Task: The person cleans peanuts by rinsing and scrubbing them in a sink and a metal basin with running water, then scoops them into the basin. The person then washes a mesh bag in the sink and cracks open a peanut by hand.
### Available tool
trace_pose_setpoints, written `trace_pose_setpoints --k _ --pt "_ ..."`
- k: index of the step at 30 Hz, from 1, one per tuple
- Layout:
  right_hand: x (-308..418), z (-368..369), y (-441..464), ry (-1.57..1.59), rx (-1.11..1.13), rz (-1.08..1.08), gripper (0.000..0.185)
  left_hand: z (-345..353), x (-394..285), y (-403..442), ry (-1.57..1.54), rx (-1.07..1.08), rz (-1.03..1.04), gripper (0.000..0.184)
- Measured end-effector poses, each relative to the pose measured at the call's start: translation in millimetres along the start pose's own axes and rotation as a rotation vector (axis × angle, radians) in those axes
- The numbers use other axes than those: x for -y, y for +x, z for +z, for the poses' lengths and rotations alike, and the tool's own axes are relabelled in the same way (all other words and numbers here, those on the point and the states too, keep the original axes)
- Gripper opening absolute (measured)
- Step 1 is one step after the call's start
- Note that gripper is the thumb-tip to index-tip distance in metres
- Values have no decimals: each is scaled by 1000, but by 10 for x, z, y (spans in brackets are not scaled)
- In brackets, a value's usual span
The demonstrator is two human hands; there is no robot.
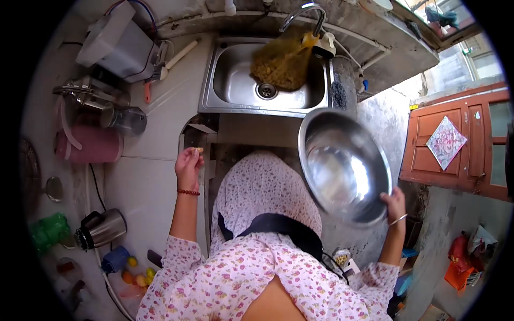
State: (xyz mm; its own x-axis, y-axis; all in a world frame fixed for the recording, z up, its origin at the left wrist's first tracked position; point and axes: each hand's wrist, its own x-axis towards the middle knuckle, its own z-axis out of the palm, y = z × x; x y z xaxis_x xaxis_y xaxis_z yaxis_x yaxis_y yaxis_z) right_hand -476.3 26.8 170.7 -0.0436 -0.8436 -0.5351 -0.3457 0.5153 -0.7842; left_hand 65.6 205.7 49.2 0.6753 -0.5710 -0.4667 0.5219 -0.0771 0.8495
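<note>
In my right hand (395, 205) is the rim of a large shiny steel basin (342, 160). The basin is tilted, its inside facing me, and I see nothing in it. My left hand (188, 163) is raised beside the counter edge, fingers pinched on a small tan piece (199, 150) whose kind I cannot make out. Ahead is a steel sink (230, 88). A yellowish see-through plastic bag (281, 64) with lumpy contents hangs from the tap (305, 7) into it, next to the drain.
On the left counter lie a brush with an orange handle (147, 92), a glass jar (128, 119), a pink container (91, 143) and a steel kettle (104, 229). Several fruits (140, 280) sit lower left. A reddish-brown door (444, 139) is at the right.
</note>
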Motion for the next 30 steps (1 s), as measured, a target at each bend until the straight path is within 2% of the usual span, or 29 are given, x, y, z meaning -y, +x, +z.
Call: trace_pose_setpoints --k 4,6,8,11,12,14,19,21,22,24,27,30 --pt "-606 530 -158 48 163 213 35 6 75 -116 -38 54 -59 18" --pt "-762 1040 -79 -81 111 369 36 54 171 -156 -89 117 -114 18" --pt "-895 1550 144 -393 176 429 42 11 342 -222 -83 181 -158 20" --pt "-1830 2352 782 -693 71 9 43 -49 601 -359 -9 217 -243 24" --pt "-1942 2645 915 -825 8 -148 41 -98 689 -415 20 220 -287 24" --pt "-2028 3133 1183 -723 41 -137 46 -208 799 -494 -8 191 -363 24" --pt "-2358 3990 1751 -623 -30 -56 45 -481 984 -647 145 17 -219 26" --pt "-2496 4186 1940 -593 -65 -50 48 -662 1031 -776 129 0 -279 26" --pt "-2516 4346 2009 -559 -97 -45 55 -712 1051 -675 113 -18 -288 26" --pt "-2677 4526 2124 -531 -189 -29 64 -717 1016 -654 120 -37 -316 27" --pt "-2834 4644 2252 -487 -246 -17 65 -678 979 -641 136 -49 -316 28" --pt "-2710 4611 2338 -395 -107 145 59 -643 1005 -605 107 -40 -284 26"
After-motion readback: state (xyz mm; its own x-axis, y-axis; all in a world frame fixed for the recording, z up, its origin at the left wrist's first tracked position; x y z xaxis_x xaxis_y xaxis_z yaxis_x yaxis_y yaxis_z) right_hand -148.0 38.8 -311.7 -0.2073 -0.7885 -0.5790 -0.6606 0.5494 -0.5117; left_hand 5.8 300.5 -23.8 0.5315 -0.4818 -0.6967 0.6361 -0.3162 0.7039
